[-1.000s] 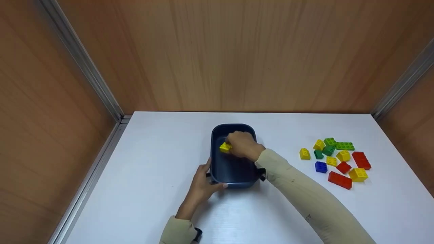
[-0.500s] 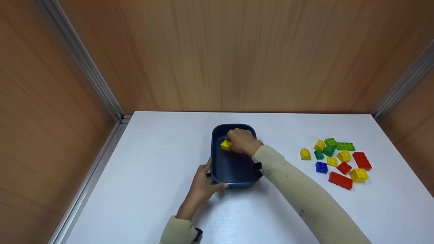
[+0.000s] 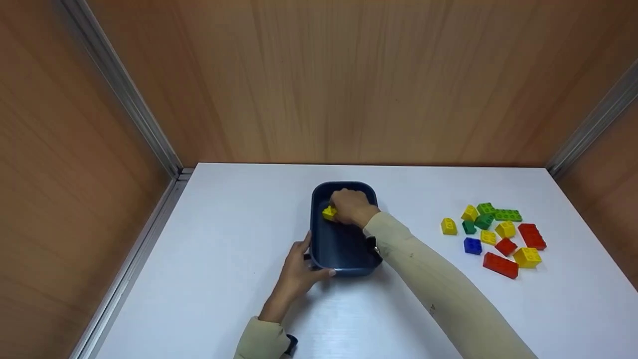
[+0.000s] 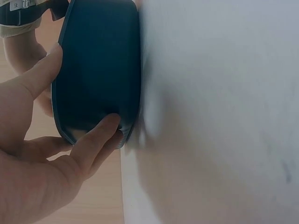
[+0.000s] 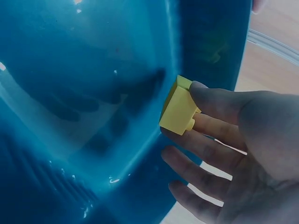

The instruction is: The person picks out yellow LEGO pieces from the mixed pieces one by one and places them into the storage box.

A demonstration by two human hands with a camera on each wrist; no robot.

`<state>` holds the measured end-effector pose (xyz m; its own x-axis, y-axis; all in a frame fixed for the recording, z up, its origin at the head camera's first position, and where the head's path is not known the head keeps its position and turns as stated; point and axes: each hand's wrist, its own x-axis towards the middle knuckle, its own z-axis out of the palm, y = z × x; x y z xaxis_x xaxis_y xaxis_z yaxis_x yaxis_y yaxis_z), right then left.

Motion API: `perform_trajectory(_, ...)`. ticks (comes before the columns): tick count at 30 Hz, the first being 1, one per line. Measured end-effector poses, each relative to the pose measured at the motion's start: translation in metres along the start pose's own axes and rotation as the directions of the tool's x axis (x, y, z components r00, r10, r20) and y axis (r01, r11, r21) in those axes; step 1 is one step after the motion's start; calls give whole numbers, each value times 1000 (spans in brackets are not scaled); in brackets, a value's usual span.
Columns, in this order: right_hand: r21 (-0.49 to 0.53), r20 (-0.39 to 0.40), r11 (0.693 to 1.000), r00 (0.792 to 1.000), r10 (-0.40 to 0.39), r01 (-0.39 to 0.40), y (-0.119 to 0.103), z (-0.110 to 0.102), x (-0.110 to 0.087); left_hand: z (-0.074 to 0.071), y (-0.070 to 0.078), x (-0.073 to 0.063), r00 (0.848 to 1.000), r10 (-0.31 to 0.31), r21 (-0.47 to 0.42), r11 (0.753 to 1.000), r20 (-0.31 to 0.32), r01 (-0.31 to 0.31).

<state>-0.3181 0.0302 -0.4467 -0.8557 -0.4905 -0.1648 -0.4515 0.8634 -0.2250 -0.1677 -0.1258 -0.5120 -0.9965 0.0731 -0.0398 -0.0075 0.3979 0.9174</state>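
Observation:
A dark blue tray [image 3: 344, 252] with raised walls lies on the white table. My left hand [image 3: 295, 276] grips its near left corner, fingers along the left side and thumb at the near edge. In the left wrist view, that hand [image 4: 56, 172] spans the corner of the tray [image 4: 100, 60]. My right hand [image 3: 350, 207] reaches into the far half of the tray and pinches a yellow toy brick [image 3: 329, 213]. The right wrist view shows this brick [image 5: 180, 109] between thumb and fingers, tilted, its studs toward the palm, close over the tray's inner wall.
Loose toy bricks lie at the table's right: a blue one [image 3: 472, 246], a long red one [image 3: 500, 265], a large yellow one [image 3: 527, 257], a flat green one [image 3: 507, 215] and several others. A wooden panel [image 3: 319, 85] stands behind the table.
My right hand has shifted slightly up and left inside the tray, with the yellow brick tilting in its fingers. The right forearm has swung left. My left hand and the loose bricks stay put.

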Motion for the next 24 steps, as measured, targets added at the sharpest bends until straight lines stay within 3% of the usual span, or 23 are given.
perform_trajectory(16,-1,-8,1000,1000,17,-17,-3,6,2,0,0,0,1000,-4,10,1000,-2,4)
perform_trajectory(24,-79,-36,997,999,8,-11,-9,9,3,-1,1,1,1000,-7,7,1000,8,7)
